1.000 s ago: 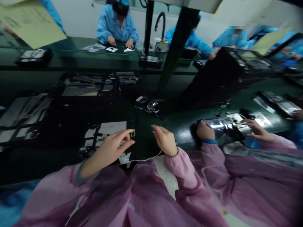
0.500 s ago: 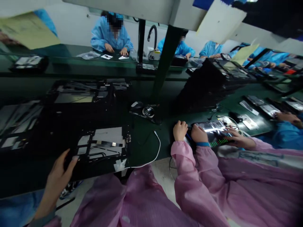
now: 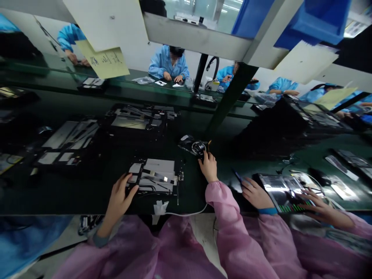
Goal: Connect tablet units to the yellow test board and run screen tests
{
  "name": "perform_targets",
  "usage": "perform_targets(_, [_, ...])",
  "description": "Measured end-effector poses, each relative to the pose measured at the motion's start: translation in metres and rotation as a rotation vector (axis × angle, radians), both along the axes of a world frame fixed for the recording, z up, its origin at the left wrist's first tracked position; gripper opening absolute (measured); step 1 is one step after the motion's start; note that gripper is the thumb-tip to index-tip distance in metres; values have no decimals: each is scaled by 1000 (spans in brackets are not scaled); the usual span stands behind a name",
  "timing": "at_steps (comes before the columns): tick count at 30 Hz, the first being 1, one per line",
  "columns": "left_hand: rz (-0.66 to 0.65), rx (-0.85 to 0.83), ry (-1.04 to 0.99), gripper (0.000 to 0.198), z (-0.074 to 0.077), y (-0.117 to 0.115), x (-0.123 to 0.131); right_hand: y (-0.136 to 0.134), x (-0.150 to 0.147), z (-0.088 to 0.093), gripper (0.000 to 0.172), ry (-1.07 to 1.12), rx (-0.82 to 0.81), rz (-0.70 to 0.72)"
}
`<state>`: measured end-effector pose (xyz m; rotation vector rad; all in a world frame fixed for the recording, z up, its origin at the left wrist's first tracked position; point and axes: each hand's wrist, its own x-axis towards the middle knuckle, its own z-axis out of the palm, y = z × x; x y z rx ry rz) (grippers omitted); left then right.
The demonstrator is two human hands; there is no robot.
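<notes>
An opened flat electronic device with pale panels and dark ribbon cables [image 3: 159, 170] lies on the dark green bench in front of me. My left hand [image 3: 119, 195] rests at its left edge, thumb and fingers apart. My right hand [image 3: 208, 167] is over the bench to the right of the device, its fingers bent together beside a dark item with a round coil [image 3: 187, 143]. A thin orange-tipped piece [image 3: 209, 145] shows just above those fingertips. What they hold, if anything, is hidden. A white cable [image 3: 186, 214] runs from a taped spot [image 3: 160, 207] toward my right sleeve.
More opened devices [image 3: 69, 139] lie left and behind. A dark stack [image 3: 270, 124] stands back right. Beside me, a co-worker's hands [image 3: 257, 192] are at a glossy black panel [image 3: 279, 186]. A dark post [image 3: 232, 97] rises from the bench; people in blue sit beyond.
My left hand has come to the device's left edge. My right hand has left the spot beside the co-worker's hand and reached the coiled item. The view has shifted left.
</notes>
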<state>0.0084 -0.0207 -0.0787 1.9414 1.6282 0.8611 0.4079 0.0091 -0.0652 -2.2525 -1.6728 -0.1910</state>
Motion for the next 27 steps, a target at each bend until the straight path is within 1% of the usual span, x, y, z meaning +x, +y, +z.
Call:
perform_targets(2, [22, 9, -8, 52, 1, -1, 1, -2, 0, 1, 47, 2, 31, 11])
perform_targets(4, [26, 2, -28, 52, 2, -4, -1, -8, -3, 5, 43, -1, 98, 10])
perform_targets(6, [1, -15, -43, 54, 5, -8, -6, -14, -10, 10, 34, 5, 192, 37])
perform_targets(7, [-25, -23, -43, 55, 6, -10, -9, -15, -15, 12, 31, 2, 210, 71])
perform_targets(8, [-52, -24, -34, 58, 6, -12, -11, -14, -21, 15, 30, -10, 196, 114])
perform_targets(11, [-136, 19, 57, 66, 6, -14, -16, 0, -38, 20, 32, -81, 41, 200])
perform_targets(15, [-213, 122, 181, 63, -2, -8, -16, 31, -52, 24, 26, -164, -95, 173])
perform_targets(18, [-222, 188, 213, 63, -7, -4, -17, 42, -56, 33, 21, -228, -195, 154])
perform_targets(19, [-223, 203, 219, 64, -9, -4, -17, 42, -58, 37, 21, -245, -231, 150])
perform_targets(21, [-216, 208, 223, 64, -10, -3, -18, 38, -63, 45, 28, -272, -305, 141])
perform_targets(24, [-210, 182, 211, 63, -13, -3, -19, 23, -74, 59, 36, -301, -411, 121])
perform_targets(27, [-233, 184, 170, 65, -14, -2, -21, 2, -75, 83, 36, -331, -491, 83])
